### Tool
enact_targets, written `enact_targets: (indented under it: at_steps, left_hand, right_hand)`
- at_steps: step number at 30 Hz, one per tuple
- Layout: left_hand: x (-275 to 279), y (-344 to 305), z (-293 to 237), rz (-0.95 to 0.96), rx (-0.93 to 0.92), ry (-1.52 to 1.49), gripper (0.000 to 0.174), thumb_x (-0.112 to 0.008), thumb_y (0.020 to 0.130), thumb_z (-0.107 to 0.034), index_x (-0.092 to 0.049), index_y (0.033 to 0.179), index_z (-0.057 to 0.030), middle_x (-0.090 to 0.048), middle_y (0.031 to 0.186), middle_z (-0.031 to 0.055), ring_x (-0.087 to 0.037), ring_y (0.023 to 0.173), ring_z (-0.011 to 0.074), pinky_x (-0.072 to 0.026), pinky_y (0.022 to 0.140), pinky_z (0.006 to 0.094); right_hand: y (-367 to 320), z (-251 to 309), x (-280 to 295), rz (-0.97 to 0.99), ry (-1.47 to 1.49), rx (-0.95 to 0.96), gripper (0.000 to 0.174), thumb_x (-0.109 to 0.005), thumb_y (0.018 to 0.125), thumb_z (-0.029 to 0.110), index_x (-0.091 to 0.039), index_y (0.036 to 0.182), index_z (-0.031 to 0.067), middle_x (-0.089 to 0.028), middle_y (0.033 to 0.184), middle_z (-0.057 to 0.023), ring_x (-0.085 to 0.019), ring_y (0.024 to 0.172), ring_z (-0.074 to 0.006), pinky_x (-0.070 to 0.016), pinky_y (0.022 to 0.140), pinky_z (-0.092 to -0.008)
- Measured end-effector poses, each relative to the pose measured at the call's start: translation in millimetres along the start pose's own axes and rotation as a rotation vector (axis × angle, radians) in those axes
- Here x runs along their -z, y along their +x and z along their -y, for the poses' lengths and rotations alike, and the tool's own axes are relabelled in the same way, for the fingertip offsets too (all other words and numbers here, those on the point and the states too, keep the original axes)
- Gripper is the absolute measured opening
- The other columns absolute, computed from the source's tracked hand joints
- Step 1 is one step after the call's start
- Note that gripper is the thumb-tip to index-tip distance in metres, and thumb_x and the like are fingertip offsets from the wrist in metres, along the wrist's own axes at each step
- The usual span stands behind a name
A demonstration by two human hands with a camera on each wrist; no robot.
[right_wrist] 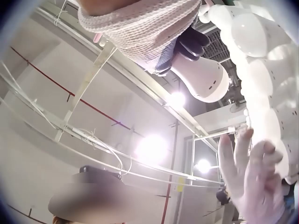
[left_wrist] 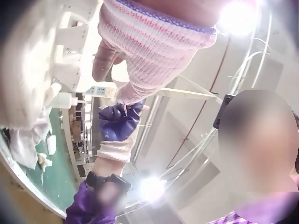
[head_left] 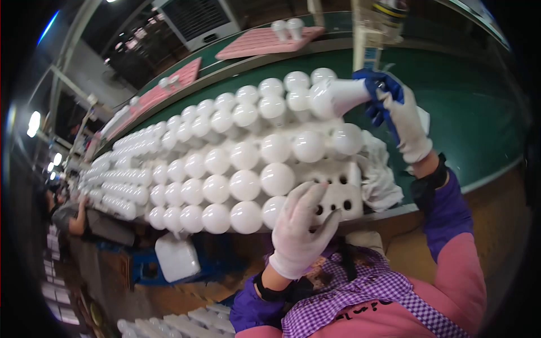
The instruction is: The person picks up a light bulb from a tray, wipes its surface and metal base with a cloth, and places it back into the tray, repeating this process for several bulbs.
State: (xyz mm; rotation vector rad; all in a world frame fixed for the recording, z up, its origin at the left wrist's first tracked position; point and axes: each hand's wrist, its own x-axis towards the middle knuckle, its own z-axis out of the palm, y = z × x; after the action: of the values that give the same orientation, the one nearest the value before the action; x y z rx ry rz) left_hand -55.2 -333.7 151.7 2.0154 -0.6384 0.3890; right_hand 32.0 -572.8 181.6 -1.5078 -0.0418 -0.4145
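My right hand (head_left: 403,115), in a white glove with blue-coated fingers, grips a white LED light bulb (head_left: 345,97) by its base end. The bulb lies sideways in the air, its round dome toward the rows of bulbs. In the right wrist view the same bulb (right_wrist: 203,79) sticks out past the blue fingers (right_wrist: 191,44). My left hand (head_left: 301,231), in a white glove with bare fingertips, holds nothing. Its fingers are spread over the near end of a white foam tray (head_left: 354,194) with dark holes, beside a standing bulb (head_left: 274,211).
Long rows of upright white bulbs (head_left: 245,155) run off to the left along the green table (head_left: 451,101). A crumpled white cloth (head_left: 383,174) lies at the tray's end. Pink foam trays (head_left: 270,42) stand behind, one bearing two bulbs. A white stool (head_left: 176,258) is below the table edge.
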Motion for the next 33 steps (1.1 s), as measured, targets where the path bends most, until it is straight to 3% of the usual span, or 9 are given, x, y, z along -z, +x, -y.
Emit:
enact_targets:
  at_steps: [2, 6, 8, 13, 18, 21, 24, 30, 33]
  left_hand:
    - [15, 2, 2, -0.06, -0.1, 0.164, 0.036, -0.079, 0.067, -0.007, -0.065, 0.099, -0.0068, -0.062, 0.103, 0.0117, -0.062, 0.089, 0.03, -0.0507, 0.078, 0.0368]
    - [43, 3, -1, 0.024, -0.1, 0.346, 0.042, -0.076, 0.068, -0.012, -0.061, 0.107, -0.0091, -0.059, 0.105, 0.0107, -0.059, 0.096, 0.0308, -0.0491, 0.081, 0.0385]
    - [52, 1, 0, 0.283, -0.089, 0.497, 0.05, -0.073, 0.067, -0.015, -0.057, 0.114, -0.0094, -0.056, 0.111, 0.0119, -0.055, 0.105, 0.0308, -0.047, 0.085, 0.039]
    - [56, -5, 10, 0.449, -0.215, 0.738, 0.052, -0.069, 0.067, -0.015, -0.056, 0.117, -0.0091, -0.051, 0.119, 0.0134, -0.051, 0.11, 0.0317, -0.0457, 0.084, 0.0415]
    - [56, 9, 18, 0.716, -0.21, 0.912, 0.038, -0.061, 0.075, -0.014, -0.058, 0.113, -0.0114, -0.053, 0.113, 0.0099, -0.056, 0.098, 0.0283, -0.0496, 0.076, 0.038]
    - [65, 16, 9, 0.519, -0.19, 0.714, 0.038, -0.066, 0.072, -0.012, -0.058, 0.11, -0.0124, -0.054, 0.113, 0.0092, -0.058, 0.097, 0.028, -0.0525, 0.072, 0.0377]
    - [57, 8, 7, 0.243, -0.012, 0.089, 0.062, -0.079, 0.062, -0.009, -0.054, 0.118, -0.0101, -0.05, 0.119, 0.0148, -0.054, 0.108, 0.0346, -0.0483, 0.087, 0.0401]
    - [-4, -20, 26, 0.138, 0.307, -0.655, 0.077, -0.082, 0.066, -0.011, -0.039, 0.13, -0.0017, -0.045, 0.125, 0.0114, -0.05, 0.113, 0.0206, -0.0458, 0.093, 0.0339]
    - [-11, -19, 35, 0.166, 0.368, -0.594, 0.078, -0.082, 0.066, -0.012, -0.039, 0.13, -0.001, -0.045, 0.124, 0.0109, -0.051, 0.112, 0.0199, -0.0459, 0.093, 0.0331]
  right_hand:
    - [45, -15, -2, -0.041, 0.005, 0.078, 0.022, -0.061, 0.093, 0.021, -0.066, 0.11, 0.0077, -0.062, 0.079, 0.0013, -0.055, 0.059, -0.0036, -0.0425, 0.048, -0.0175]
    - [136, -59, 3, -0.156, -0.167, 0.099, 0.023, -0.06, 0.093, 0.02, -0.066, 0.111, 0.0084, -0.067, 0.081, -0.0004, -0.06, 0.061, -0.0067, -0.0452, 0.05, -0.0204]
    - [146, -65, 2, -0.144, -0.226, 0.096, 0.025, -0.061, 0.092, 0.021, -0.065, 0.112, 0.0064, -0.069, 0.086, -0.0019, -0.063, 0.062, -0.0079, -0.0465, 0.052, -0.0209]
    - [70, -32, -12, 0.016, -0.207, 0.06, 0.031, -0.059, 0.092, 0.016, -0.061, 0.12, 0.0043, -0.068, 0.091, -0.0017, -0.06, 0.071, -0.0053, -0.0474, 0.06, -0.0201]
    - [-23, -6, -20, 0.25, -0.123, 0.013, 0.034, -0.052, 0.09, 0.003, -0.057, 0.123, -0.0011, -0.065, 0.108, -0.0056, -0.059, 0.078, -0.0059, -0.048, 0.067, -0.019]
    - [-64, 0, -10, 0.341, -0.126, -0.147, 0.037, -0.054, 0.086, 0.008, -0.056, 0.121, -0.0035, -0.063, 0.105, -0.0079, -0.059, 0.074, -0.0086, -0.0477, 0.064, -0.0215]
    - [-86, 1, -10, 0.509, -0.106, -0.193, 0.082, -0.063, 0.078, 0.066, -0.057, 0.12, -0.0044, -0.062, 0.079, -0.0036, -0.055, 0.065, -0.0051, -0.0441, 0.058, -0.0191]
    - [-116, -29, 7, 0.358, 0.065, -0.488, 0.072, -0.05, 0.088, 0.063, -0.058, 0.121, -0.0011, -0.066, 0.09, -0.0053, -0.058, 0.059, -0.0042, -0.049, 0.055, -0.0165]
    - [-113, -9, 1, 0.412, 0.141, -0.41, 0.072, -0.051, 0.088, 0.063, -0.059, 0.121, -0.0006, -0.066, 0.088, -0.0059, -0.058, 0.058, -0.0033, -0.0474, 0.052, -0.0148]
